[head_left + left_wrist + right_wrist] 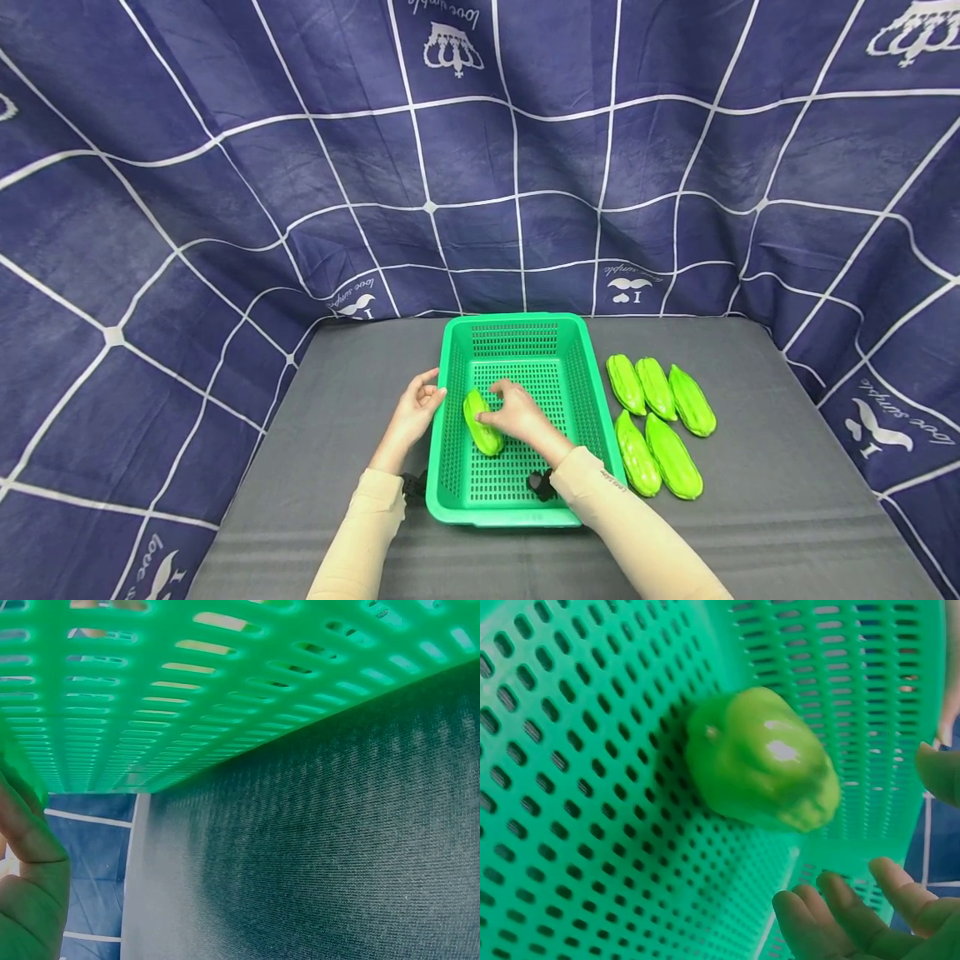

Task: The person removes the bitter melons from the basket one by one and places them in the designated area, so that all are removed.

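Observation:
A ridged green bitter melon [482, 422] lies in the green plastic basket [507, 518], near its left wall. Over it, in the head view, is my right hand [517, 414], thumb and fingers spread. The right wrist view shows the melon [761, 761] apart from the spread fingers [840, 896]. At the basket's left rim is my left hand [416, 407], its thumb and fingertips near or against the edge. The left wrist view catches only part of that hand [30, 877] beside the slotted basket wall [187, 682]; its fingertips are hidden.
Several more bitter melons [654, 387] lie in two rows on the grey table [757, 417], right of the basket. A dark blue curtain with white lines [555, 233] hangs behind and at both sides. A black wrist camera [542, 485] is on the right wrist.

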Action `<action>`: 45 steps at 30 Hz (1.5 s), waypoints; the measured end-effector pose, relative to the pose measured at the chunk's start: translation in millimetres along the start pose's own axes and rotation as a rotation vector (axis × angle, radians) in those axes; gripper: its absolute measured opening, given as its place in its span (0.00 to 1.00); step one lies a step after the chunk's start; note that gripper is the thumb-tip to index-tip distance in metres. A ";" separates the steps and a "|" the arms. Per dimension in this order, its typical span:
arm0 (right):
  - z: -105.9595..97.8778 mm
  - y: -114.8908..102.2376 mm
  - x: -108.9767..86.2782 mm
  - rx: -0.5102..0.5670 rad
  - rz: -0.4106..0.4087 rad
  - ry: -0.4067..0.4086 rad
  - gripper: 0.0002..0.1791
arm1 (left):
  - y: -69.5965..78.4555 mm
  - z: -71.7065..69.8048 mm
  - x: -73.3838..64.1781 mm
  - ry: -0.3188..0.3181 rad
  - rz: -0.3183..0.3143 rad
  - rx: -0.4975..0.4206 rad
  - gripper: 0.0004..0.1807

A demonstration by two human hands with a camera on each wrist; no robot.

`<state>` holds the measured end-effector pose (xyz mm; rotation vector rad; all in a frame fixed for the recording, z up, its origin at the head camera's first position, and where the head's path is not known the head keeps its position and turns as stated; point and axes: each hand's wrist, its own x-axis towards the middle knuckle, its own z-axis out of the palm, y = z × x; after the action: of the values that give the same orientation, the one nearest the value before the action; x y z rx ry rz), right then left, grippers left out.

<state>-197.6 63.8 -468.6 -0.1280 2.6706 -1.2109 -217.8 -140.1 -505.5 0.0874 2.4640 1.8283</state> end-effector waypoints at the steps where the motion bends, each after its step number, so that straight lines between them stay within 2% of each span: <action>1: 2.3 0.7 0.8 -0.004 0.010 -0.004 0.31 | -0.1 0.1 0.0 0.002 0.000 -0.001 0.28; 6: 12.2 1.6 2.9 -0.046 0.037 -0.017 0.34 | -0.9 0.6 0.6 0.004 0.007 -0.007 0.28; 11: 20.2 0.4 4.2 -0.101 0.032 -0.025 0.34 | 1.3 0.2 0.5 -0.004 -0.007 -0.014 0.29; 19: 26.2 1.6 7.3 -0.108 0.071 -0.071 0.28 | 32.6 -4.1 -14.8 -0.037 0.007 0.013 0.28; 24: 25.2 3.2 6.5 -0.087 0.077 -0.099 0.26 | 36.4 -4.2 -17.8 -0.032 -0.002 0.011 0.28; 28: 23.9 5.3 6.0 -0.067 0.078 -0.101 0.26 | 34.4 -4.1 -16.4 -0.032 -0.005 -0.006 0.28; 36: 19.7 3.6 6.5 -0.004 0.093 -0.090 0.34 | 32.2 -4.6 -16.5 -0.033 -0.013 -0.009 0.28; 43: -1.6 -8.9 3.9 0.075 0.073 -0.077 0.35 | 0.5 -0.5 -1.4 -0.003 -0.005 -0.020 0.29; 45: -9.1 -11.8 2.0 0.101 0.077 -0.071 0.36 | -1.8 0.0 0.0 0.001 0.005 -0.008 0.29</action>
<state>-201.7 62.3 -454.3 -0.0512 2.5239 -1.2897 -217.8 -140.6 -507.3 0.0914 2.4591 1.8408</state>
